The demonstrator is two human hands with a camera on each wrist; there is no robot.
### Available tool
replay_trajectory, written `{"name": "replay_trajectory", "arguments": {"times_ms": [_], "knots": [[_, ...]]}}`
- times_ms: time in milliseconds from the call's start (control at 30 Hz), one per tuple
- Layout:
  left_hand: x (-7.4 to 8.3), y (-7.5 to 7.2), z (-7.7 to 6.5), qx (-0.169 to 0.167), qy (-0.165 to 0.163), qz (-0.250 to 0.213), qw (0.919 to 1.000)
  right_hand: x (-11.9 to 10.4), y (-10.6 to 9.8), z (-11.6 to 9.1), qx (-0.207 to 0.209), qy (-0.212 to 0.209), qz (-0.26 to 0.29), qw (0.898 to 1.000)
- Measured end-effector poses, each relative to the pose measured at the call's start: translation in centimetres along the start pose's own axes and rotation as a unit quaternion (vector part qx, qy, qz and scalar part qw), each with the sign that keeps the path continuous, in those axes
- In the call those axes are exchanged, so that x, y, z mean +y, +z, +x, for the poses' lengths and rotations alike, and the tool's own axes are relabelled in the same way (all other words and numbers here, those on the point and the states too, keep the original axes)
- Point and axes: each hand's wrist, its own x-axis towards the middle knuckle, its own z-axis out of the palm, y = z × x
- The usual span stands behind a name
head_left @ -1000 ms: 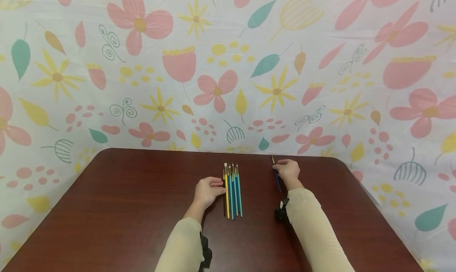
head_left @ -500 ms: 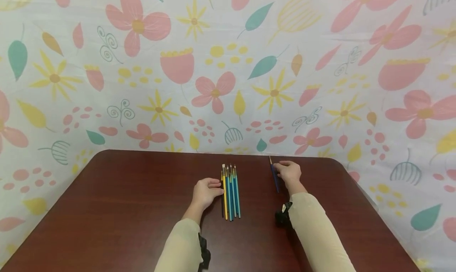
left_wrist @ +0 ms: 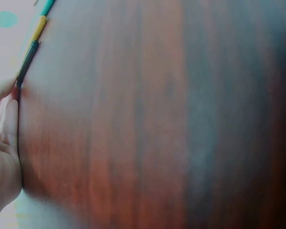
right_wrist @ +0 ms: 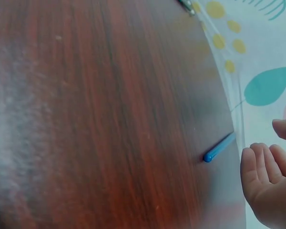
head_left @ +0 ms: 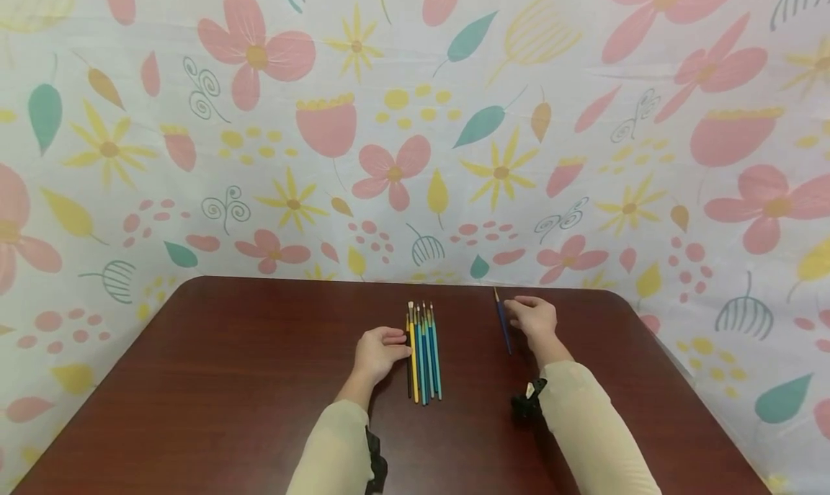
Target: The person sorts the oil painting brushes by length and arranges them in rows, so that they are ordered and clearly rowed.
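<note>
Several slim paintbrushes point(head_left: 424, 358) lie side by side on the table, bristles toward the wall. Most handles are blue or turquoise; a yellow-handled paintbrush point(head_left: 414, 380) and a black-handled paintbrush point(head_left: 409, 380) form the left edge. My left hand point(head_left: 376, 354) rests at that edge, thumb and fingers extended against the outer handles. In the left wrist view the black paintbrush point(left_wrist: 27, 62) ends right by the fingertips. Farther right, a separate dark blue paintbrush point(head_left: 503, 327) lies on the table. Just right of it is my right hand point(head_left: 534, 318), fingers relaxed, holding nothing.
The dark reddish-brown table point(head_left: 259, 380) has rounded far corners. Its back edge meets a white hanging cloth point(head_left: 402, 84) printed with flowers and leaves. Each wrist carries a black strap-on device point(head_left: 528, 403).
The right hand lets go of the dark blue paintbrush and shifts right, away from it. That paintbrush stays on the table. The left hand keeps its place by the row.
</note>
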Motion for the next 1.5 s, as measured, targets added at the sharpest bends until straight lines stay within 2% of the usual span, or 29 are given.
{"name": "replay_trajectory", "arguments": {"times_ms": [233, 400, 733, 1500], "knots": [[0.0, 0.3, 0.0, 0.0, -0.003, 0.0, 1.0, -0.5, 0.0, -1.2, -0.036, -0.001, 0.03, 0.999], [0.0, 0.2, -0.1, 0.001, 0.002, -0.003, 1.0, -0.6, 0.6, -2.0, -0.075, -0.005, 0.046, 0.996], [-0.3, -0.1, 0.0, 0.003, 0.013, 0.007, 0.9999, -1.1, 1.8, -3.1, -0.124, -0.004, 0.082, 0.989], [-0.4, 0.1, 0.1, 0.001, 0.006, -0.001, 1.0, -1.0, 4.6, -5.5, -0.186, 0.025, 0.11, 0.976]]}}
